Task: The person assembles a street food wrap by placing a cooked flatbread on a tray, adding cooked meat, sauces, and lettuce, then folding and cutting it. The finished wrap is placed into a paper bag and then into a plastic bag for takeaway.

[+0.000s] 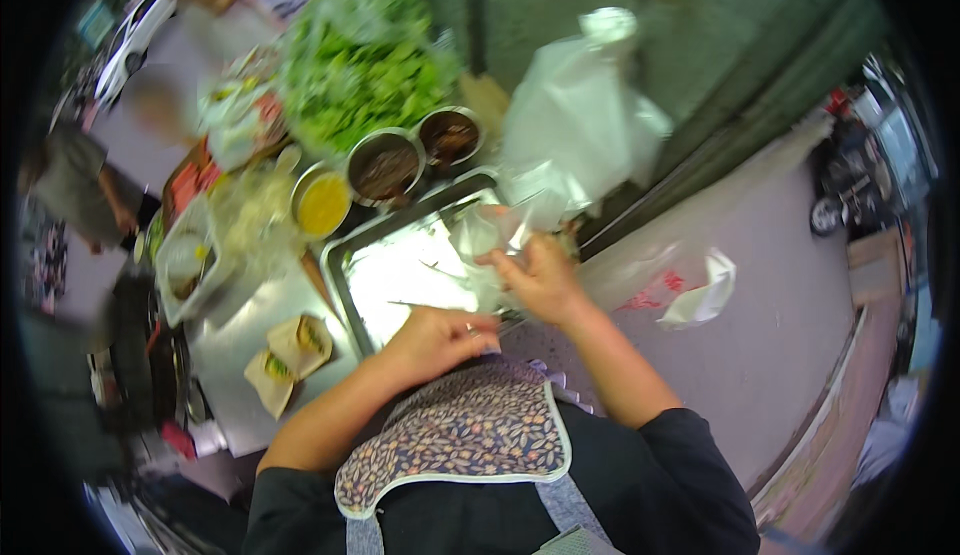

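My right hand [545, 280] is closed on a thin clear plastic bag [478, 240] over the right side of a metal tray [352, 300]. The bag looks crumpled and blurred. My left hand [440, 343] is at the tray's near edge, in front of my flowered apron [470, 420]. Its fingers are curled inward, and I cannot make out what they hold, if anything. To the left, two filled breads in brown paper, one upper [300, 343] and one lower [270, 380], lie on the metal table [225, 330].
Beyond the tray stand bowls of yellow [323, 205], brown [385, 167] and dark [450, 137] food. Behind them sits a big bag of lettuce [360, 70]. A white plastic bag [580, 105] stands far right; another bag [690, 290] hangs rightward. A person [80, 190] is at left.
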{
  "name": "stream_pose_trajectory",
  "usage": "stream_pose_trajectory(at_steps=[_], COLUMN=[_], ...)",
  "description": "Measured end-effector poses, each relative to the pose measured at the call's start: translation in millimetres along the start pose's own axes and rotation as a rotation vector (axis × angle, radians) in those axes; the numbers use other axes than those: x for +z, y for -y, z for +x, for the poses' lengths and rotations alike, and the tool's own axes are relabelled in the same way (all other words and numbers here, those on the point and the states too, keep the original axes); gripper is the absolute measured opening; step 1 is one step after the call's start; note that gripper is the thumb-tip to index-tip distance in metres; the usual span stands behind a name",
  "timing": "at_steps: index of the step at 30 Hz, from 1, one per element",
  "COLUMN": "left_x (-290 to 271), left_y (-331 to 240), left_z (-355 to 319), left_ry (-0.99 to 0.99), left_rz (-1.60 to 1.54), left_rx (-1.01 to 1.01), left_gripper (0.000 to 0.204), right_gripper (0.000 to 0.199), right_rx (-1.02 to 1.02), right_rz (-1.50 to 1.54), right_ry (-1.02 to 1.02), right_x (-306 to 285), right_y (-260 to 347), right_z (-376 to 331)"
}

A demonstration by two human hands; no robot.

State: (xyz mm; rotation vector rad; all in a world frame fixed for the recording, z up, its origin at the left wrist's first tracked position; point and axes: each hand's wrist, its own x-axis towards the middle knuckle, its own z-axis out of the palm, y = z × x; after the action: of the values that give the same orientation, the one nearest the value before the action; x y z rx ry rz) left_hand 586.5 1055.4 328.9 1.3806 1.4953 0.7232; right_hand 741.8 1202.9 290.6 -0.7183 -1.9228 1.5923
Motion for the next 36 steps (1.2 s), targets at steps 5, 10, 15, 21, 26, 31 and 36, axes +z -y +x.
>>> stream_pose_trajectory(at_steps=[5,10,15,21,26,31,36], left_x=[-76.0,-101.4,-93.8,-76.7,-87.3,-41.5,-2.9], left_y=[-7.0,19.8,76.0,92.3,201.3,261.0,237.2], left_z=[-23.1,-49.0,-92.8,-148.4,-239.8,-346.6,-354.7], left_ry=[-0.307,-0.105,-0.601,-0.849,-1.31,-1.423,-1.098], left_rz=[-0.032,-0.595,-0.569,-0.456,-1.049,-1.297,-0.94], left_rx=[0.278,-0.002,0.051,-0.001,-0.238,-0.174,-0.448], left_gripper=[0.112,0.065,0.057,0.049,0.018,0.018,0.026], right_gripper=[0.041,0.023,0.015,0.019,0.008,0.013,0.03], right_rx=[-0.096,0.266,-0.168,0.19,0.401,0.278,-0.611], right_rz=[-0.094,-0.031,-0.476,0.321,0.785,-0.019,-0.888], right_ry=[0.437,0.446,-0.206,0.122,0.545,0.675,0.474], right_x=[6.2,38.2,114.4,234.6,257.0,280.1,332.2], right_y=[78.8,86.2,84.7,42.2,14.2,-14.0,-73.2], right_z=[-1.1,11.5,4.8,-2.1,-22.9,3.1,104.3])
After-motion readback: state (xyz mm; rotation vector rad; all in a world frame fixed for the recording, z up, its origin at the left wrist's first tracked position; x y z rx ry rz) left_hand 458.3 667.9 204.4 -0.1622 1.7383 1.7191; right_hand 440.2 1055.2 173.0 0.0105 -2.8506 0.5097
